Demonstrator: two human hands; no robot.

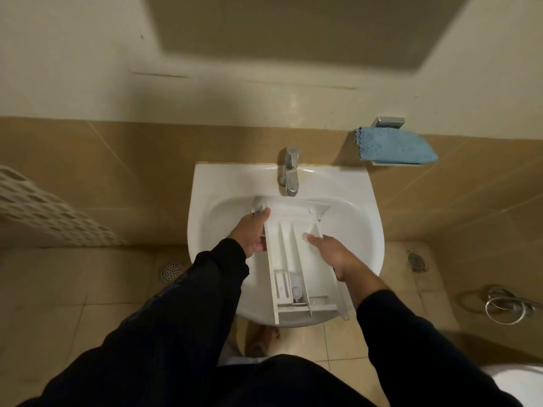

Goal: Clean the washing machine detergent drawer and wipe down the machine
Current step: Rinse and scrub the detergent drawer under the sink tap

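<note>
Nearest, the drawer's (296, 259) back end juts past the front rim of the sink (205, 183), its far end lying in the bowl under the tap (289, 174). The left hand (252, 233) grips the drawer's left wall, thumb on top near the far corner, fingers curled under the edge. The right hand (335, 254) holds the right wall, thumb inside the compartment, fingers wrapped over the outer side. Bowl shows bare on both sides of the drawer, more on the right. Left of the sink a perforated basket (44, 210) leans by the wall; floor drains (172, 271) sit either side. Farther back, right of the tap, a blue cloth (395, 146) lies on a small wall shelf (390, 121), well apart from the hands.
</note>
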